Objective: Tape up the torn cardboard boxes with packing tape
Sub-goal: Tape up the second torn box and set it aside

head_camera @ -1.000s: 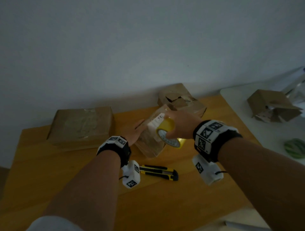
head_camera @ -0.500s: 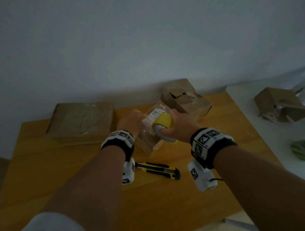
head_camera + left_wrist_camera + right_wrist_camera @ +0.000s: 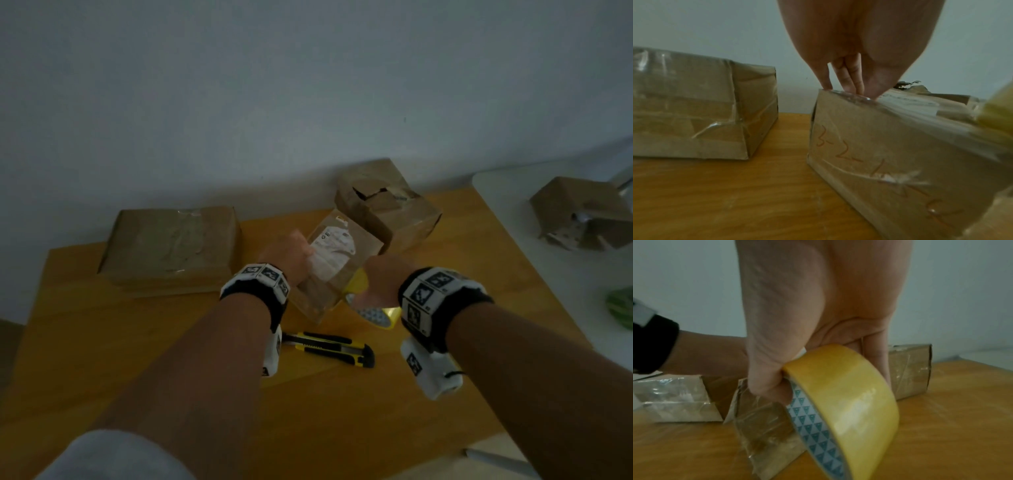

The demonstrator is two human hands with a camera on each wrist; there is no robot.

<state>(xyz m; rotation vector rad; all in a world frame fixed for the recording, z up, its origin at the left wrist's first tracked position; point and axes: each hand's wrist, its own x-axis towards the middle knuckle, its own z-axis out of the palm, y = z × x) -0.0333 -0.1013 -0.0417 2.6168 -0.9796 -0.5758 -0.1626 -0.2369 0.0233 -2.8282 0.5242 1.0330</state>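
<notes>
A small brown box with a white label sits tilted at the middle of the wooden table. My left hand presses its fingertips down on the box's upper left edge, where clear tape lies. Low at the box's near right side, my right hand grips the yellow tape roll. In the right wrist view the thumb is hooked into the core of the roll, beside the taped box. A clear strip runs from the roll up over the box.
A yellow-and-black utility knife lies just in front of the hands. A large taped box stands at the left, a torn box behind the small one. Another torn box and something green sit on the white table at the right.
My right hand has carried the tape roll from the box's top down over its near right side, towards the table. My left hand stays on the box's left edge.
</notes>
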